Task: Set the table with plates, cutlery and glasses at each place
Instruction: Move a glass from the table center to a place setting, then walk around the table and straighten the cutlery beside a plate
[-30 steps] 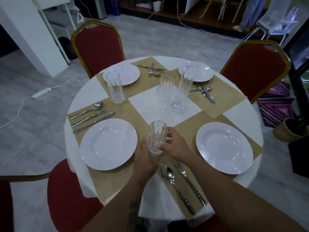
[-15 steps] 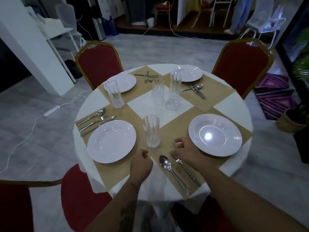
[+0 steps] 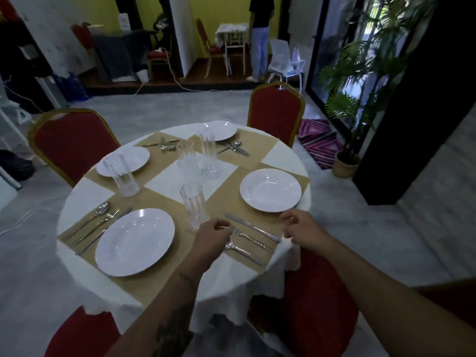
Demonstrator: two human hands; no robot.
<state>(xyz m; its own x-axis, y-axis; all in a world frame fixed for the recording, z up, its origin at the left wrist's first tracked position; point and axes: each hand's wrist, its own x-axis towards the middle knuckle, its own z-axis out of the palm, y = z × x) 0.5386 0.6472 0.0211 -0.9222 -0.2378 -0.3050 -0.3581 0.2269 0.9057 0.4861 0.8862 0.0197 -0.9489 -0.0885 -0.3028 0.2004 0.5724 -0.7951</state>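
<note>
step: squaring knife (image 3: 252, 228), fork (image 3: 253, 240), spoon (image 3: 243, 251) beside right plate (image 3: 270, 190) | how: nudge all three parallel, clear of glass (image 3: 193, 205) standing just left of them | left hand (image 3: 213, 235) loosely curled over fork head, pinch unclear; right hand (image 3: 301, 228) loosely curled, empty, by plate rim | since 1 s ago: glass released, knife laid out

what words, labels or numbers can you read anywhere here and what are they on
No text here can be read.
White sign on the yellow wall: dark marks, too small and blurred to read.
Tattoo on the left forearm: blurred, no letters to make out.
Plates, glasses, cutlery: no print or brand shows.
</note>
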